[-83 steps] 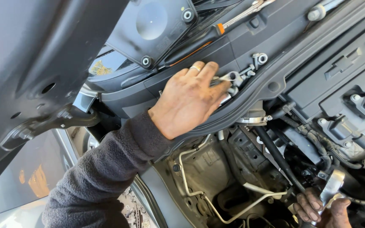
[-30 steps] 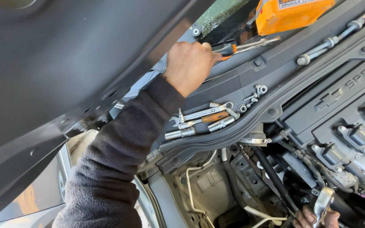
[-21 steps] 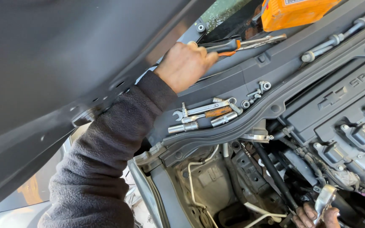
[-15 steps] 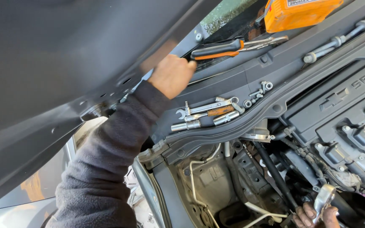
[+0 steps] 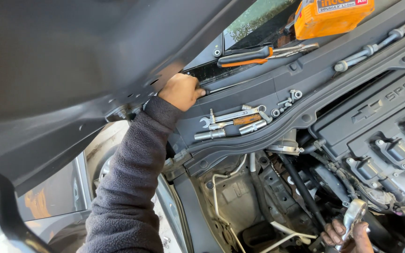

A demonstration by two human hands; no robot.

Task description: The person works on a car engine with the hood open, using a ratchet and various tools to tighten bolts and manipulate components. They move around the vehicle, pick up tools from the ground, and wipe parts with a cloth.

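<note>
Closed around a slim dark tool handle [image 5: 212,89], our left hand [image 5: 180,91] sits at the left end of the cowl panel [image 5: 277,84], just under the raised hood [image 5: 71,56]. Our right hand [image 5: 348,234] grips a chrome ratchet [image 5: 355,213] low in the engine bay. Loose wrenches and sockets [image 5: 233,122] rest along the cowl ledge, probably parked within reach.

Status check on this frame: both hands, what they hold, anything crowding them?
Left hand closed on a thin tool at the cowl. Right hand grips a ratchet low in the engine bay. Hoses crowd the ratchet.
</note>
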